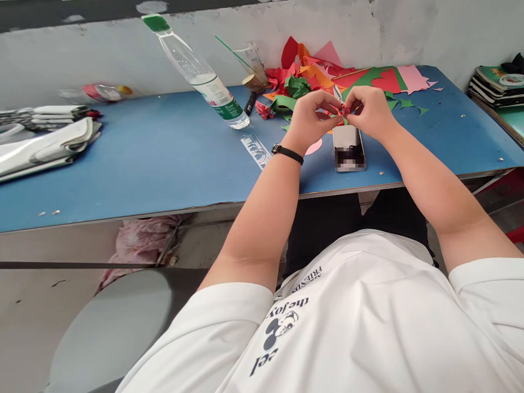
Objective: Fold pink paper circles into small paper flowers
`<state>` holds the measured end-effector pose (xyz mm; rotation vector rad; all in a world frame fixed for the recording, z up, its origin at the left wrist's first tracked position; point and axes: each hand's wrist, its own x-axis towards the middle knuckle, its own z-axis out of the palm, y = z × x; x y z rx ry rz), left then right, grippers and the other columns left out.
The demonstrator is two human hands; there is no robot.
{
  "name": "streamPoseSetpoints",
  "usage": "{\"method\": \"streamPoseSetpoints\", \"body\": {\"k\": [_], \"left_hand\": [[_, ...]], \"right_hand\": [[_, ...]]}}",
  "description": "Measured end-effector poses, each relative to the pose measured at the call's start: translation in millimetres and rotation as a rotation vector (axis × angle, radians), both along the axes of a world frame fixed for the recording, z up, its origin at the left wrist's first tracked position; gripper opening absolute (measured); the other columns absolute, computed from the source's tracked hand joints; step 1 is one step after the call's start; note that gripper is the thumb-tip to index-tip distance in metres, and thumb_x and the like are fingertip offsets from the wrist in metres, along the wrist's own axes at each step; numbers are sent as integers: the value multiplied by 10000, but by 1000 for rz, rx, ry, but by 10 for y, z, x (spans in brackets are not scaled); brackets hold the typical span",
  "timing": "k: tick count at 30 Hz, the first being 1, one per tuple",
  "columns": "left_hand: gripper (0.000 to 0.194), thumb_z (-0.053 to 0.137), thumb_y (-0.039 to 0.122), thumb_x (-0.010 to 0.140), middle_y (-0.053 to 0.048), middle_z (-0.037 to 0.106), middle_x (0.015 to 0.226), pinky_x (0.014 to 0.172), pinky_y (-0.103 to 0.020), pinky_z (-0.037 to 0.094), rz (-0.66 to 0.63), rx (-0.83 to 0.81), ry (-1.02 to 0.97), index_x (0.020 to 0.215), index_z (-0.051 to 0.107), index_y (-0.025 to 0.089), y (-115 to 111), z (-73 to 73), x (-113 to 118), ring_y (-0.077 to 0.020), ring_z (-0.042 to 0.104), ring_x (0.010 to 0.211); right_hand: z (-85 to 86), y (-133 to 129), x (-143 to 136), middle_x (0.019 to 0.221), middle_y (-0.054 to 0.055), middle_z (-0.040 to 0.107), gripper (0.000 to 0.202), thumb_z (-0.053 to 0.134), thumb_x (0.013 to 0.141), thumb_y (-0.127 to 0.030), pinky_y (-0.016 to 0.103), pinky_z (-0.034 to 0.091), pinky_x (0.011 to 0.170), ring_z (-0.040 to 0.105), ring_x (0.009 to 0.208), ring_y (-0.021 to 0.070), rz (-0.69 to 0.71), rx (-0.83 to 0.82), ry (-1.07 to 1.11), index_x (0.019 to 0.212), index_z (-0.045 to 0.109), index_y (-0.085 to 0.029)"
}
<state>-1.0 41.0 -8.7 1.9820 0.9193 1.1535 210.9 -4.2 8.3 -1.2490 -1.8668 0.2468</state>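
A small piece of curled red paper is held above the table between both hands, pinched at the fingertips. My left hand is closed on its left side, and my right hand grips it from the right. Just beyond the fingers, the metal blade of what looks like scissors shows; the rest is hidden. Right below the hands lies a phone with a dark, blurred lower part. Beside my left wrist is a pink paper circle, partly covered. A crumpled red-pink paper piece lies farther left.
Behind the hands, red, orange, green and pink paper scraps are heaped on the blue table. A tall water bottle stands left of a clear plastic cup. A stencil ruler lies nearby. Notebooks are stacked far right.
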Motion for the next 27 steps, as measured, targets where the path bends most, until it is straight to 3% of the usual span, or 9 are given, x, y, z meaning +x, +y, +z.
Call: {"method": "streamPoseSetpoints", "body": {"k": [3, 6, 10, 14, 17, 22, 24, 27], "left_hand": [[455, 1031, 278, 799, -95, 861, 1325, 1180, -575, 738, -73, -47, -36, 1177, 784, 332, 91, -68, -26, -391, 849, 1387], [660, 981, 238, 725, -72, 881, 1268, 1173, -565, 731, -152, -183, -127, 1346, 774, 324, 177, -145, -29, -366, 887, 1274], [621, 894, 277, 751, -40, 903, 1178, 1167, -532, 737, -208, -299, -237, 1359, 772, 320, 182, -151, -22, -344, 901, 1230], [441, 926, 369, 887, -49, 894, 1159, 1133, -513, 738, -172, -297, -225, 1295, 777, 300, 122, -98, -28, -350, 913, 1246], [448, 1000, 491, 927, -56, 887, 1173, 1063, -489, 731, -142, -270, -149, 1262, 774, 297, 109, -93, -29, -355, 919, 1234], [563, 1081, 630, 823, -46, 900, 1171, 1040, -552, 702, -141, -215, -165, 1197, 786, 329, 88, -81, -31, -374, 889, 1195], [544, 1071, 683, 830, -4, 908, 1147, 1092, -601, 669, -86, -193, -183, 1167, 770, 381, 84, -48, -51, -366, 854, 1194], [568, 1044, 774, 826, 29, 908, 1106, 1095, -614, 618, 47, -157, -176, 1125, 724, 413, 139, 16, -123, -340, 796, 1153]], "right_hand": [[39, -34, -7, 1068, 117, 845, 341, 1027, 937, -287, 609, 746, 1105, 840, 1138, 427, -29, -31, -4, 914, 687, -314], [60, -54, -10, 1072, 109, 824, 393, 1008, 907, -219, 576, 739, 1090, 831, 1170, 414, -38, -44, -25, 873, 627, -307], [78, -76, -14, 1053, 118, 787, 407, 1042, 900, -279, 563, 738, 983, 795, 1239, 442, -38, -30, -67, 887, 637, -315], [107, -116, -22, 1017, 121, 768, 376, 1060, 934, -419, 541, 721, 873, 779, 1251, 456, -25, -52, -93, 943, 697, -322], [120, -134, -16, 1030, 123, 784, 383, 1054, 944, -423, 535, 711, 859, 788, 1247, 452, -2, -64, -84, 921, 687, -320], [96, -90, 31, 1164, 110, 851, 429, 1057, 939, -367, 552, 728, 957, 795, 1241, 420, 5, -62, -48, 899, 632, -337], [67, -47, 53, 1201, 89, 866, 422, 1067, 929, -346, 565, 732, 1034, 804, 1216, 402, 13, -48, -23, 945, 645, -346], [7, 28, 71, 1095, 81, 849, 447, 1097, 927, -406, 594, 728, 1086, 824, 1151, 412, -19, -51, 3, 994, 660, -340]]}}
